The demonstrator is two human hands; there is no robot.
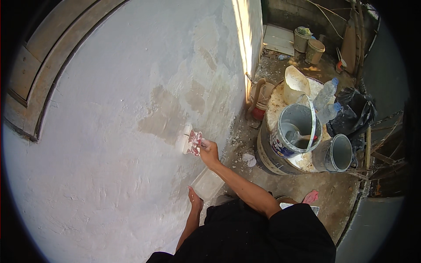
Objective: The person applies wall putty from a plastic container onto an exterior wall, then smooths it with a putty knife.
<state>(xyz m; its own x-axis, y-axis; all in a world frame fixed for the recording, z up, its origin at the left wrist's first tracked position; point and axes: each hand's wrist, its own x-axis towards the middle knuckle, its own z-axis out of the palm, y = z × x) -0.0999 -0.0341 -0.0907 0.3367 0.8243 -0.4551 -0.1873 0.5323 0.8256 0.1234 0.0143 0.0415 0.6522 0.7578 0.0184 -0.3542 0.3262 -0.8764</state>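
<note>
Against the patchy grey wall (105,131), just beside a darker patch (160,116), we hold a flat trowel (192,143) in our right hand (210,154), its pale blade on or very near the surface. The fingers of that hand are curled closed around the grip, which is splotched red and white. We judge the tool light and stiff, perhaps slippery if wet, so the grip is the place to take hold, clear of the blade's edge. Below it, our left hand (196,202) is at the edge of a pale board (207,183); its fingers are largely hidden, and we cannot tell how far they close. The board looks rigid and probably steadies best from beneath.

To our right, on a drum (265,147), stand a pail (291,115) holding greyish matter (289,131) and a red-handled tool (303,137); a tilted grey bucket (323,156) with no contents we can make out; a cut-open jug (294,87); and clear bottles (326,95) with blue caps.
</note>
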